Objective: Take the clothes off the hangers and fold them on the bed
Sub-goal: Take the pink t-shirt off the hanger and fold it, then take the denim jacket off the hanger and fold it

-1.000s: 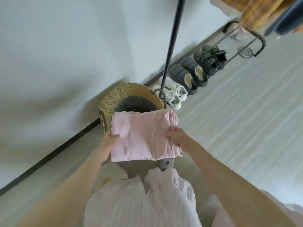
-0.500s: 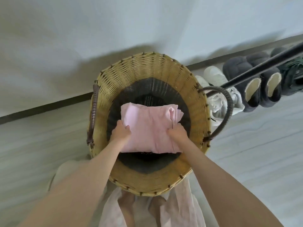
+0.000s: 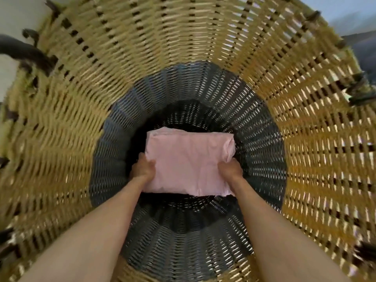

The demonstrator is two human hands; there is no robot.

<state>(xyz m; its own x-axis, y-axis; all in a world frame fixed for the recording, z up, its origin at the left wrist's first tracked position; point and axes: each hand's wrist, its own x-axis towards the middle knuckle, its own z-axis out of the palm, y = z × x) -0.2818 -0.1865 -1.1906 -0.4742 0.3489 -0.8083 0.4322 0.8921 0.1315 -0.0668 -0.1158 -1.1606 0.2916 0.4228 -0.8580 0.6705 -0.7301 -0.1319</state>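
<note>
Pink shirt going deep in the basket

Pink folded cloth point(image 3: 189, 163) is sitting low inside a big woven basket point(image 3: 183, 47), down near the dark bottom part. Two bare arms are reaching in from the near side. The left hand point(image 3: 142, 169) is holding the left edge of the cloth, with the thumb lying on top and the fingers tucked under. The right hand point(image 3: 230, 169) is gripping the right edge the same way. The cloth is staying flat and neat between them. The basket walls are tan up high and dark grey lower down. A dark handle point(image 3: 26, 53) is showing at the top left rim.
</note>
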